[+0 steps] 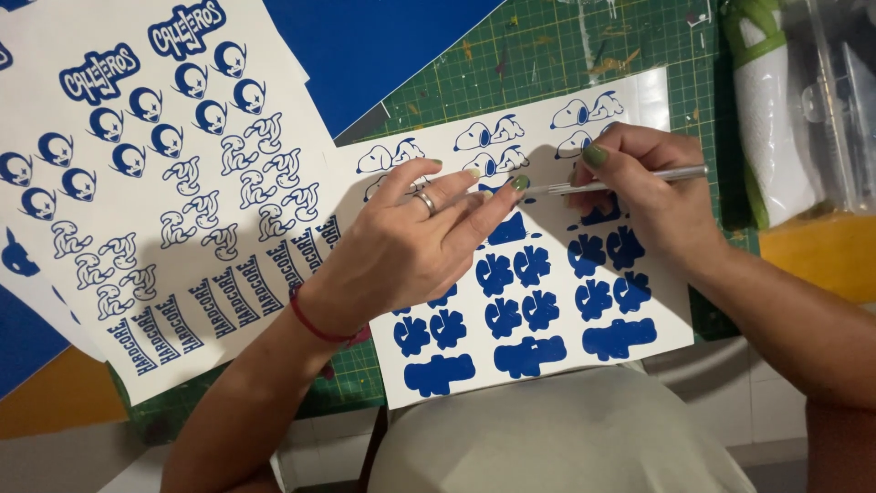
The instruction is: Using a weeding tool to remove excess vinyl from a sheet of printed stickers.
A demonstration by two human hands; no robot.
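A white backing sheet (584, 361) with blue vinyl cut-out shapes lies on the green cutting mat (547, 55). My left hand (411, 242), with a ring and a red wrist cord, presses flat on this sheet, fingertips near its upper middle. My right hand (643, 187) holds a thin silver weeding tool (630, 181) like a pen. The tool's tip points left and meets the sheet close to my left fingertips. Blue shapes fill the lower rows; white outlined shapes show in the top rows.
A second, larger white sticker sheet (173, 183) with blue logos and lettering overlaps the mat at left. Blue vinyl (374, 46) lies behind it. A white roll with green ends (776, 119) in clear plastic and a yellow object (821, 251) sit at right.
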